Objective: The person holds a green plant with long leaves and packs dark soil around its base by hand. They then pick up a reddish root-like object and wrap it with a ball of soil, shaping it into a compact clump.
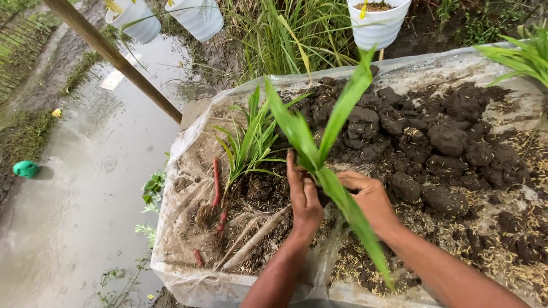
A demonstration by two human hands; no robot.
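Observation:
A young plant with long green leaves [319, 154] stands in front of me over a clear plastic sheet [188, 274] spread with dark soil clods [445, 142]. My left hand [302, 197] and my right hand [371, 197] close around the plant's base from either side, with the leaves fanning up and toward me between them. Just left of my hands, a smaller cluster of green seedlings [248, 142] with red stems [216, 182] and bare roots lies on the sheet.
Wet, muddy ground [85, 188] lies to the left, with a small green object [25, 169] on it. A wooden pole [108, 54] slants across the upper left. White pots [197, 17] [378, 23] and tall grass [285, 34] stand behind the sheet.

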